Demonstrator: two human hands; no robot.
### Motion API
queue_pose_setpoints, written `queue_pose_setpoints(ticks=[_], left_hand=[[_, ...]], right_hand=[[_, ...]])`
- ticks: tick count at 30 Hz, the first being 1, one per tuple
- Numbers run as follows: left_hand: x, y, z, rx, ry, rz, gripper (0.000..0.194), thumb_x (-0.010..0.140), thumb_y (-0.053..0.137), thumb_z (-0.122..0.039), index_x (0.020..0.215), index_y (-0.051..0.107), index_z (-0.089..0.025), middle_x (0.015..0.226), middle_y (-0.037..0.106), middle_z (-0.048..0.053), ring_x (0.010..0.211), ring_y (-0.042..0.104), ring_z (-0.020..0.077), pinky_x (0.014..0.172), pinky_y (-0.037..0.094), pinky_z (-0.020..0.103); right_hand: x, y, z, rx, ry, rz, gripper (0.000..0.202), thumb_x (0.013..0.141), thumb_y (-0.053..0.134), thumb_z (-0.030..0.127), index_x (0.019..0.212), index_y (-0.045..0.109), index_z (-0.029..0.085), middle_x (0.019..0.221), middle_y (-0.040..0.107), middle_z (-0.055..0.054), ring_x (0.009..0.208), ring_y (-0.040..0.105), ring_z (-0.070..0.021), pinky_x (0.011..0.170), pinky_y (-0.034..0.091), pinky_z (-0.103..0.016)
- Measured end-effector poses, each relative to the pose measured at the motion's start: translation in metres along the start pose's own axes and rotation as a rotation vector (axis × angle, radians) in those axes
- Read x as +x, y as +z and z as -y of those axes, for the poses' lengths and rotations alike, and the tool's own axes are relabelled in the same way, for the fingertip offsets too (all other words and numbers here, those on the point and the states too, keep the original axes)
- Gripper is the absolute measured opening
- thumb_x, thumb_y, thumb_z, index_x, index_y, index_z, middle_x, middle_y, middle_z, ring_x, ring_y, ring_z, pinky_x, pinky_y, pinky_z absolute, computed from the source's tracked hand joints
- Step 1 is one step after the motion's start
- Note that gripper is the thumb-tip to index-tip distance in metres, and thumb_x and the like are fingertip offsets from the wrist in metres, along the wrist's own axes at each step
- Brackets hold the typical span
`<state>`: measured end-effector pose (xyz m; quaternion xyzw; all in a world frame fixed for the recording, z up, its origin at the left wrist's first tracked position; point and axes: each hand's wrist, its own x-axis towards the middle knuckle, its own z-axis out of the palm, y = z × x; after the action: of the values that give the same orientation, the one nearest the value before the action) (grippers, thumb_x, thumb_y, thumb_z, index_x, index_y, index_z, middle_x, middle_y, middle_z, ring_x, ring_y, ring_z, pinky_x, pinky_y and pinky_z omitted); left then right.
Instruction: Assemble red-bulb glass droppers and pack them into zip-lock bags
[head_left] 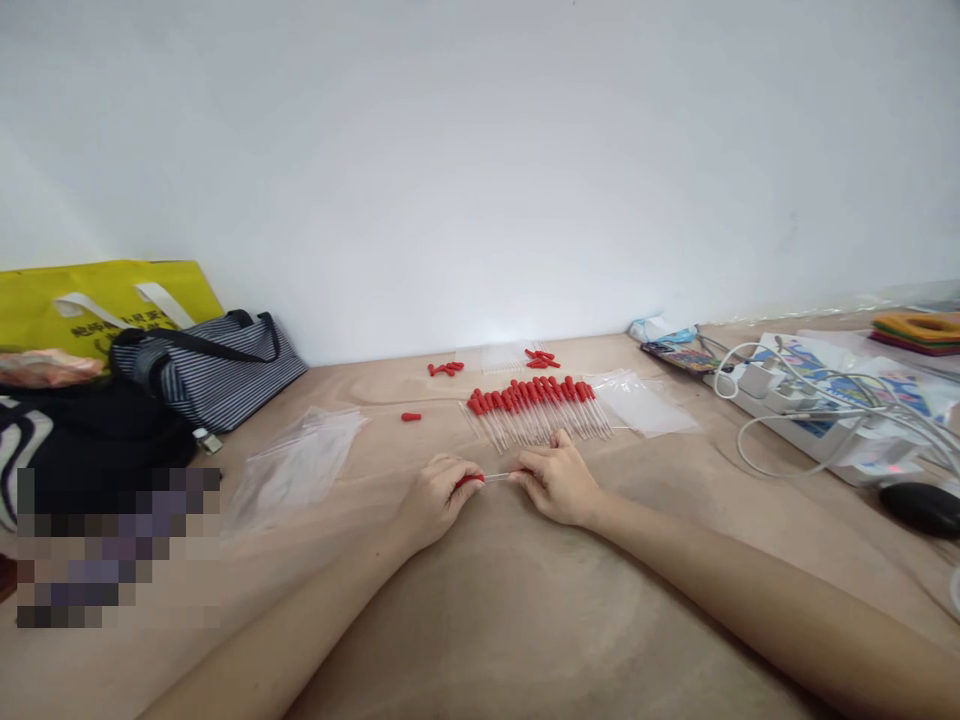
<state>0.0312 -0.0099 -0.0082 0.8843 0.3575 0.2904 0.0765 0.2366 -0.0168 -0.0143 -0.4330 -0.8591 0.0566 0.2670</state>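
Between thumb and fingers, my left hand [444,492] pinches a red rubber dropper bulb [470,480]. A thin clear dropper tube [496,477] runs from the bulb to my right hand [553,480], whose fingers are closed on its other end. How far the tube sits inside the bulb is hidden by the fingers. Just beyond my hands lies a row of droppers [529,398] with red bulbs pointing away. One loose red bulb [411,416] rests to the left of the row. Farther back are two small groups of loose bulbs [447,369], with clear tubes [504,360] between them.
Clear plastic bags [307,460] lie at the left, and more plastic bags [637,403] at the right of the row. A striped bag [217,365] and a yellow bag [112,290] stand far left. A power strip [817,440] with cables and a black mouse [921,506] occupy the right.
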Motion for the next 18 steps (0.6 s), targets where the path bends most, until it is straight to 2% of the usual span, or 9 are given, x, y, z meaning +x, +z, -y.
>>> queue_pose_setpoints(ticks=[7,18], left_hand=[[0.0,0.001,-0.001,0.027,0.096,-0.003,0.018,0.085,0.04,-0.025,0.078,0.054,-0.016,0.071,0.059,0.005,0.073,0.053,0.0166,0.071,0.043,0.029],[0.001,-0.001,-0.004,0.017,0.129,0.033,0.02,0.086,0.037,-0.024,0.079,0.054,-0.016,0.075,0.06,0.006,0.073,0.054,0.0168,0.069,0.044,0.029]], right_hand=[[-0.001,0.003,0.004,0.064,0.016,-0.002,0.018,0.083,0.042,0.022,0.074,0.057,0.018,0.073,0.064,0.001,0.062,0.05,-0.0106,0.068,0.019,-0.028],[0.004,0.007,0.013,0.056,0.042,0.02,0.019,0.083,0.043,0.021,0.072,0.059,0.019,0.068,0.064,0.001,0.06,0.051,-0.0107,0.067,0.021,-0.026]])
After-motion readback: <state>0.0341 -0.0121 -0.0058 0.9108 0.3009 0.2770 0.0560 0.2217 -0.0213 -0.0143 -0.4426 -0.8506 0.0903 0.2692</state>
